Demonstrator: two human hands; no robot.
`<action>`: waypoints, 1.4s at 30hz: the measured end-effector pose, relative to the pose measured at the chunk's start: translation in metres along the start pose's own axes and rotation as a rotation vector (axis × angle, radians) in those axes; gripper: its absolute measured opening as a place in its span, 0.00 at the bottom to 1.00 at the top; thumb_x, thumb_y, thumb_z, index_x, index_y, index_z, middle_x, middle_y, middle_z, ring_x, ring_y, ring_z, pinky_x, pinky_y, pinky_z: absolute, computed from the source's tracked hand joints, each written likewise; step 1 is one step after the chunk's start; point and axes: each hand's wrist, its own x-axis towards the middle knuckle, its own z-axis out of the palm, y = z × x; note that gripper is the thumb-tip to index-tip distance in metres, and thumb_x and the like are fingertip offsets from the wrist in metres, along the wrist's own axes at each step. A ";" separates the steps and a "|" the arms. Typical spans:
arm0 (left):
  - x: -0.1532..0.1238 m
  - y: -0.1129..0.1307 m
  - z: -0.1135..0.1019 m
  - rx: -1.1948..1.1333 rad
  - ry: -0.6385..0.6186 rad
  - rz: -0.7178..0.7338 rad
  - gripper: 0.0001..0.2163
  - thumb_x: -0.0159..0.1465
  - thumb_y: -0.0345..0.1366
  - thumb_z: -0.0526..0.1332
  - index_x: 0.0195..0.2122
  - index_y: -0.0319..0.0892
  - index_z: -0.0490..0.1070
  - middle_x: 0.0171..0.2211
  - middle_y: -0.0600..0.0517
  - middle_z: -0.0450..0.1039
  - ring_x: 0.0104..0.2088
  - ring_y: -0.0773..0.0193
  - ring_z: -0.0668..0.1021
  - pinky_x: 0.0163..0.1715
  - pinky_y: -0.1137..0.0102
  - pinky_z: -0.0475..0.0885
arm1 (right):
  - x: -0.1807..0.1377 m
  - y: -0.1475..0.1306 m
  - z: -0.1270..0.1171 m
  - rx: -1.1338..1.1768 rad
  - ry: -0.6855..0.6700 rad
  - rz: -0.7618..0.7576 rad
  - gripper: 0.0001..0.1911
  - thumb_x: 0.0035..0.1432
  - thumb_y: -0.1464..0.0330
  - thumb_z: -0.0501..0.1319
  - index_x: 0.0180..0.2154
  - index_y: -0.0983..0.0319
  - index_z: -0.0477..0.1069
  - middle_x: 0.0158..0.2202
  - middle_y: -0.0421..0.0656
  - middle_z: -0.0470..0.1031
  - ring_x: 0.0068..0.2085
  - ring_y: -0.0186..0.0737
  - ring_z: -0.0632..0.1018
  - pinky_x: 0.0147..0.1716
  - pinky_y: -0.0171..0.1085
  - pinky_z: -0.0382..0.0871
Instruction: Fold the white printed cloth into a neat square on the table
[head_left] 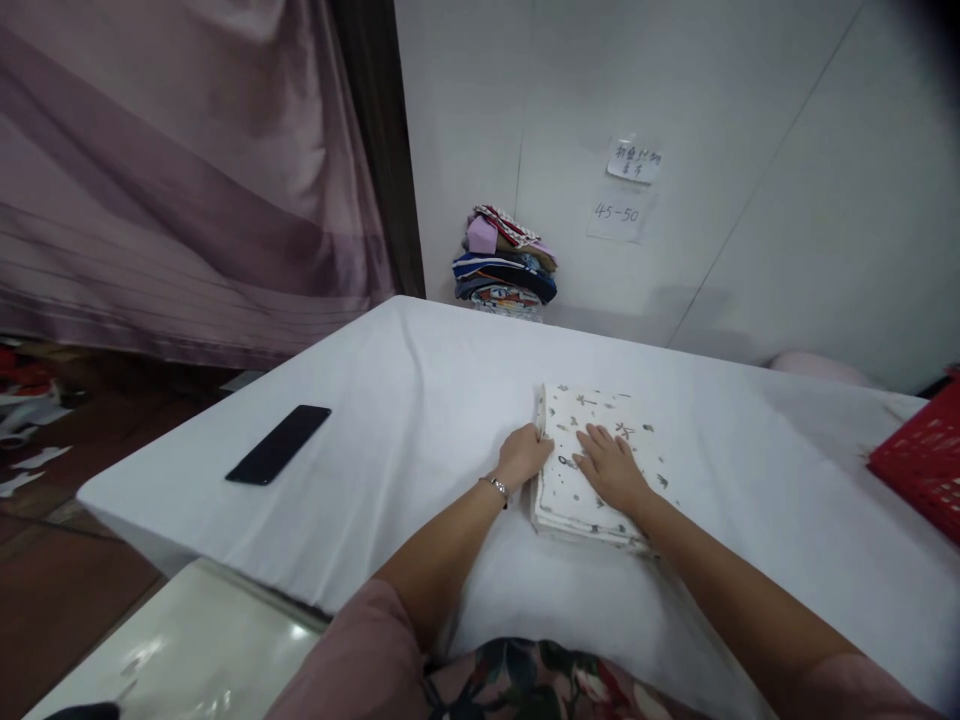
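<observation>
Folded printed cloth (568,491) lies on the near side of the worktop (465,390), its long axis seemingly near to far; the right hand (611,470) rests open atop it; the left hand (525,456) curls at the cloth's left edge, whether pinching layers I cannot tell.

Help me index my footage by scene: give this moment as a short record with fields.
Work surface: table with a white cover
Item at hand: folded white cloth with small printed motifs, lying in layers
Left hand: left hand at the cloth's left edge; grip partly hidden
Right hand: right hand laid flat on top of the cloth
Worn: bracelet, left wrist
Also on table: flat black object, toward the left
Beyond far edge: stack of fabrics by the wall
Picture's right edge: red container
Wall sign: "45-50"
</observation>
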 end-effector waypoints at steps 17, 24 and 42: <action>0.047 0.018 -0.008 -0.115 -0.056 -0.066 0.12 0.55 0.46 0.58 0.27 0.41 0.68 0.28 0.49 0.74 0.29 0.61 0.74 0.24 0.71 0.62 | 0.053 0.063 -0.002 -0.065 0.117 0.109 0.23 0.62 0.60 0.44 0.53 0.64 0.63 0.59 0.53 0.60 0.59 0.52 0.59 0.54 0.54 0.54; 0.057 0.011 0.000 -0.278 -0.046 -0.095 0.06 0.53 0.38 0.59 0.29 0.41 0.68 0.27 0.52 0.73 0.27 0.65 0.73 0.23 0.73 0.62 | 0.049 0.060 0.002 -0.076 0.125 0.091 0.24 0.62 0.60 0.43 0.53 0.64 0.62 0.59 0.53 0.60 0.59 0.52 0.59 0.54 0.53 0.53; 0.085 0.024 -0.001 -0.695 -0.110 -0.294 0.09 0.51 0.37 0.64 0.25 0.37 0.68 0.18 0.54 0.66 0.20 0.69 0.69 0.21 0.74 0.63 | 0.059 0.056 0.000 -0.118 0.051 0.112 0.26 0.63 0.59 0.40 0.56 0.61 0.60 0.61 0.51 0.56 0.61 0.50 0.56 0.55 0.53 0.51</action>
